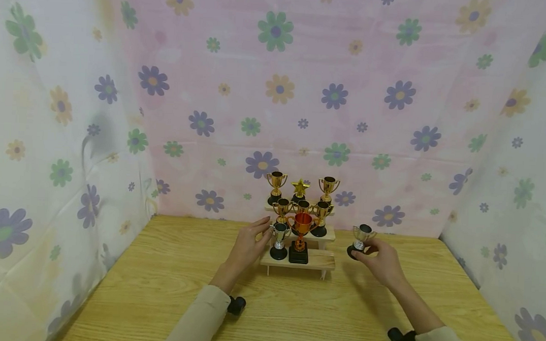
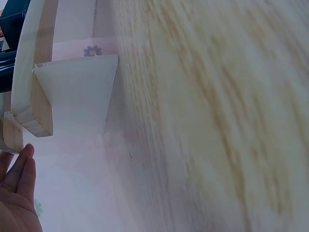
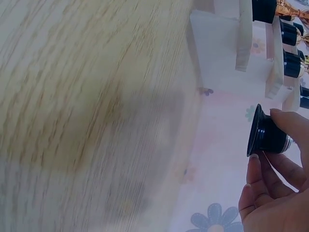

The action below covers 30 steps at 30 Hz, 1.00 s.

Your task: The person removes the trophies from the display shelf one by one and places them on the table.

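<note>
My right hand [image 1: 383, 262] pinches a small silver trophy cup [image 1: 364, 232] by its black base [image 3: 266, 133], to the right of a tiered wooden stand [image 1: 269, 260]. In the right wrist view the base is up off the table. My left hand [image 1: 248, 243] is at the stand's left side, its fingers [image 2: 27, 166] extended and right at the end of a tier. On the front tier are another silver trophy cup [image 1: 280, 233] and a larger orange-red trophy [image 1: 303, 223] on a square black base. The lowest tier's right part is bare.
Several gold trophy cups [image 1: 329, 183] and a gold star trophy [image 1: 300, 187] stand on the upper tiers. The stand rests on a wood-grain table [image 1: 181, 273]. Flower-print cloth [image 1: 304, 80] hangs behind and at both sides. Black wrist devices [image 1: 402, 340] project below both forearms.
</note>
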Tool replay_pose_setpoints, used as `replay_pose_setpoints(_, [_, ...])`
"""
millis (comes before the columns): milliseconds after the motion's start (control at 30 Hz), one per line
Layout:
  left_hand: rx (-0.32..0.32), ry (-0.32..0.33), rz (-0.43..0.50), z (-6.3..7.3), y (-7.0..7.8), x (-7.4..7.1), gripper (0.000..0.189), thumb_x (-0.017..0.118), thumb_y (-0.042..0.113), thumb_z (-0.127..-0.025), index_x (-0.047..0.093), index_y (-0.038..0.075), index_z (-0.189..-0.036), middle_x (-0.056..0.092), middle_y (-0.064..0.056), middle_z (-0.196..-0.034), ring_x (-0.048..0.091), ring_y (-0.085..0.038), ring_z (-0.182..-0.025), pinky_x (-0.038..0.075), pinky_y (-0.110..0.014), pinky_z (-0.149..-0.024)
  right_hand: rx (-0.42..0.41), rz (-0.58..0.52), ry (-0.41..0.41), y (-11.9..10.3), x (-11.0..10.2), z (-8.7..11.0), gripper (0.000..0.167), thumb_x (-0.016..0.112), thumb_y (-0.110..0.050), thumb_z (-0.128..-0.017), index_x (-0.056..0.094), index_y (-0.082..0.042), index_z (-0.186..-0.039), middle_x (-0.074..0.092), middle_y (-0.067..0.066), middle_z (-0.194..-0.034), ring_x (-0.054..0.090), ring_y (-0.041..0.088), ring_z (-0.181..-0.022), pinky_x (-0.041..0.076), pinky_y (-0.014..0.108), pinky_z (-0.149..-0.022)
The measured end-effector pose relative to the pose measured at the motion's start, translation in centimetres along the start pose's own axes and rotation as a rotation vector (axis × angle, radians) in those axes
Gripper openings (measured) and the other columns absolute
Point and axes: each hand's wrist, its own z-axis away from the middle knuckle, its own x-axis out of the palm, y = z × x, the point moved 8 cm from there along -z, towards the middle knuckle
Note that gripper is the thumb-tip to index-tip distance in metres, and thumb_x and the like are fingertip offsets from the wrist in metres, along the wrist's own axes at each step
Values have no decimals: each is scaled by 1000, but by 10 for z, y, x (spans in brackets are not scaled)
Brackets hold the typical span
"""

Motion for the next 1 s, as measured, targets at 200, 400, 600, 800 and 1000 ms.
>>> replay_pose_setpoints(200, [4, 5, -2, 1, -2, 1, 33, 64, 19, -103, 70, 0, -129, 63, -11, -141, 58, -30, -131, 50, -46, -106, 6, -10, -14, 3, -1, 0, 40, 80, -21, -91, 67, 6, -118, 68, 22, -112, 65, 34, -98, 55, 36, -72])
replay_pose_setpoints(400, [14, 8, 9, 0, -1, 1, 34, 63, 18, -103, 69, -3, -129, 63, -15, -140, 58, -33, -131, 50, -48, -106, 26, -2, -26, 9, -1, -2, 42, 78, -22, -93, 66, 7, -121, 67, 23, -114, 65, 35, -99, 56, 37, -72])
replay_pose_setpoints(600, [14, 8, 1, -1, 0, 1, 34, 64, 17, -102, 69, -2, -130, 63, -14, -141, 57, -32, -132, 49, -48, -106, 32, 15, -23, 13, -3, -6, 43, 77, -23, -93, 65, 7, -121, 67, 25, -115, 65, 36, -99, 56, 39, -72])
replay_pose_setpoints(800, [27, 14, -10, -1, 0, 0, 34, 63, 18, -102, 69, -2, -129, 63, -13, -140, 59, -32, -131, 50, -47, -106, 53, 23, -24, 21, -5, -8, 42, 76, -24, -94, 65, 7, -120, 66, 26, -116, 64, 38, -101, 57, 42, -73])
replay_pose_setpoints(1000, [28, 8, -14, -1, 0, 0, 34, 64, 18, -102, 69, -2, -129, 63, -14, -140, 59, -32, -131, 50, -47, -106, 63, 23, -21, 31, -8, -11, 40, 76, -24, -94, 65, 6, -119, 66, 25, -115, 64, 39, -102, 57, 44, -74])
